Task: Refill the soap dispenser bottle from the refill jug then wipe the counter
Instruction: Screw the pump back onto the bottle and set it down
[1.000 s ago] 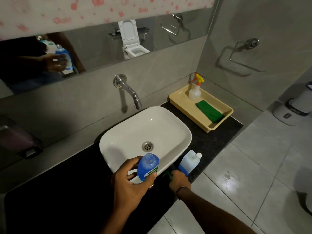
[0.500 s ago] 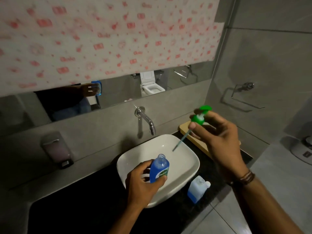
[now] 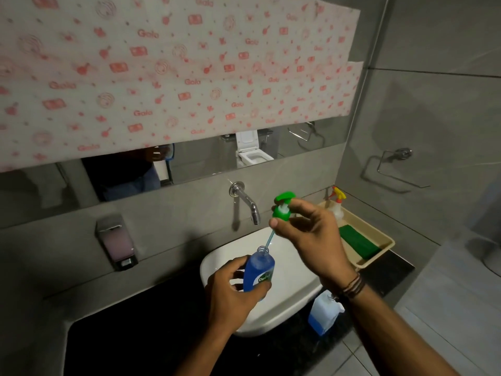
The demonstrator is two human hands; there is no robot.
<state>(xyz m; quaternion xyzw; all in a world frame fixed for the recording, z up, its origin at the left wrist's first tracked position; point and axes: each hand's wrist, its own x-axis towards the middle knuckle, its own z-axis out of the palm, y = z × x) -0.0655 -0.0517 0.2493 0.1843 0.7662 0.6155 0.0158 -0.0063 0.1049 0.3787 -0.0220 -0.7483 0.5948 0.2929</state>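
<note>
- Holding the soap bottle (image 3: 259,270) upright over the front of the sink (image 3: 292,283), the left hand (image 3: 230,291) wraps its lower half; the bottle looks nearly full of blue liquid and its neck is open.
- Right hand (image 3: 309,237) pinches the green pump (image 3: 282,208) by its collar, just above the bottle, with the dip tube (image 3: 270,238) slanting down so its tip sits at the open neck.
- Judging from this, the pouring looks done and the step in hand is refitting the pump.
- Next move calls for straightening the tube, sliding it fully in, and screwing the collar down while the left hand keeps the bottle steady.
- Refill jug (image 3: 324,314) stands on the dark tabletop (image 3: 141,346), just right of the sink.
- Green cloth (image 3: 357,241) lies in the beige tray (image 3: 386,246) beside a spray bottle (image 3: 337,204), ready for the wipe, which is not yet begun.
</note>
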